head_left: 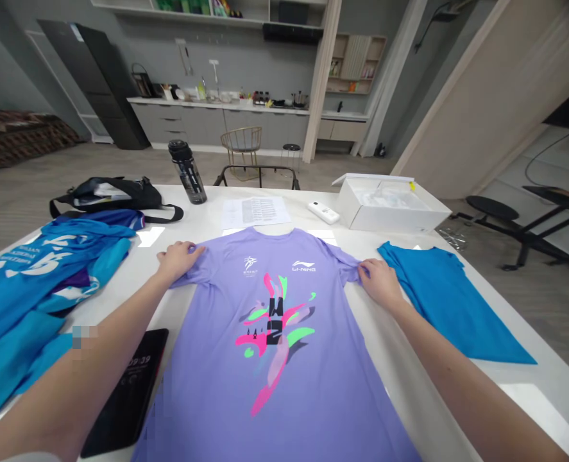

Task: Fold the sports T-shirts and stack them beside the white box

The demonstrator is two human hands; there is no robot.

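Observation:
A purple T-shirt (221, 359) with a bright multicoloured print lies spread flat on the white table, its collar at the far side. My left hand (181, 258) is at its left sleeve, fingers closed on the sleeve's upper edge. At the other sleeve, my right hand (379, 281) pinches the cuff between thumb and fingers. Just beyond my right hand lies a folded blue garment (452, 301). Under my left forearm, partly covered, sits a black tablet or phone (130, 391) with its screen showing a clock. The shirt's lower hem is out of view.
Blue shirts (29, 289) lie heaped at the left, with a black bag (113, 194) behind them. Along the far side are a dark bottle (188, 173), printed papers (256, 210), a white device (323, 212) and an open white box (390, 208). A chair (242, 141) stands beyond the table (375, 333).

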